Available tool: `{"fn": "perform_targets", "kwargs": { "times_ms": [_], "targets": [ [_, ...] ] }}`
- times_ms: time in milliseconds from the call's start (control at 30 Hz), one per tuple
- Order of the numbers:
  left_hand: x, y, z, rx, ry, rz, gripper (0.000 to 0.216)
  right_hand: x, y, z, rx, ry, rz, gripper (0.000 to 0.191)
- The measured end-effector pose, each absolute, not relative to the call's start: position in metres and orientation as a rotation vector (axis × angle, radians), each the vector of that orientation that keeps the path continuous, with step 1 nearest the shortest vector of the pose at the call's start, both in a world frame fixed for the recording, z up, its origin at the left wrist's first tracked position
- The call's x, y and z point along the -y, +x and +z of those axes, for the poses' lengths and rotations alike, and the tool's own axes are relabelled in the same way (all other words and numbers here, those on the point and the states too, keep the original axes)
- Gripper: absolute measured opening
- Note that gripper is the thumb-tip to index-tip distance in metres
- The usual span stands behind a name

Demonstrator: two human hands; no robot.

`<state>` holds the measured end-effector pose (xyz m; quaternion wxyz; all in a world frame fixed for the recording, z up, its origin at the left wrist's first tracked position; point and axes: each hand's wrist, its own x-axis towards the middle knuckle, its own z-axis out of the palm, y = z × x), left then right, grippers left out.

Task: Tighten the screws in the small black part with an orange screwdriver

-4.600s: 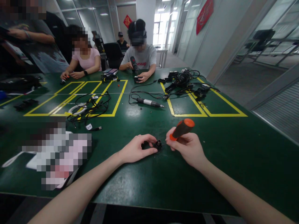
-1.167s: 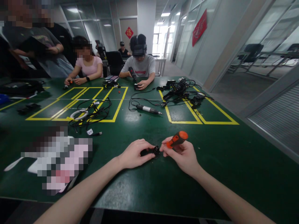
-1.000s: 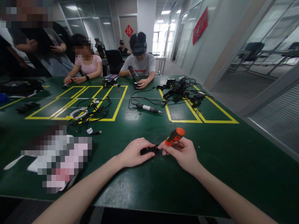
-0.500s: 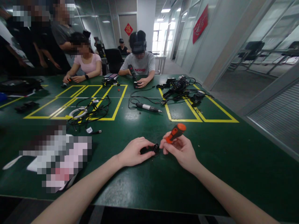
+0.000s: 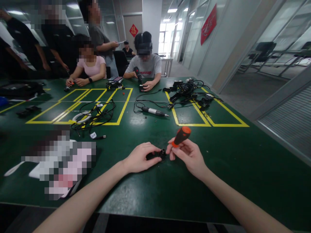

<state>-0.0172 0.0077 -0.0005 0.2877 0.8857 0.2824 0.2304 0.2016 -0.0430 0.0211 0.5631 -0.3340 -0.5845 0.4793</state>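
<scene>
We look across a green tabletop (image 5: pixel 243 168) marked with yellow tape rectangles (image 5: pixel 213 125). In the left rectangles lies a tangle of black cables (image 5: pixel 99 111) around a white ring (image 5: pixel 81 117), with a small tagged plug (image 5: pixel 97 136) just on its near side. A slim silver-and-black power tool (image 5: pixel 153 112) lies in the middle. Far right, a heap of black cables and adapters (image 5: pixel 189 92) straddles the tape. On the far side sit a person in a grey shirt (image 5: pixel 145 68), holding a black-and-red driver (image 5: pixel 138 73) upright, and a person in a pink shirt (image 5: pixel 93 69). Others stand at far left. A red banner (image 5: pixel 208 21) hangs on the right wall.
</scene>
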Motion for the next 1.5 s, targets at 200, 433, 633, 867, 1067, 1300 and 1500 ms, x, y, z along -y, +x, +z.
{"fn": "perform_targets", "kwargs": {
  "times_ms": [200,433,633,867,1067,1300,1500],
  "targets": [
    [-0.0078,-0.0166,-0.0002,-0.738,2.358,0.618,0.020,0.0427,0.2023,0.0232,1.407,-0.872,1.094,0.033],
    [-0.0083,-0.0176,-0.0020,-0.726,2.350,0.632,0.021,0.0419,0.2040,0.0227,1.432,-0.838,1.109,0.031],
    [-0.0076,-0.0171,-0.0012,-0.736,2.359,0.626,0.021,0.0412,0.2052,0.0200,1.417,-0.840,1.092,0.031],
    [-0.0069,-0.0170,0.0002,-0.761,2.358,0.598,0.022,0.0425,0.2020,0.0233,1.457,-0.863,1.106,0.034],
    [-0.0076,-0.0173,0.0001,-0.754,2.362,0.601,0.022,0.0413,0.2029,0.0235,1.419,-0.841,1.150,0.033],
    [-0.0073,-0.0165,0.0003,-0.756,2.364,0.600,0.022,0.0424,0.2013,0.0215,1.411,-0.849,1.123,0.028],
    [-0.0076,-0.0163,-0.0010,-0.727,2.354,0.614,0.020,0.0426,0.2023,0.0260,1.456,-0.901,1.053,0.033]
  ]
}}
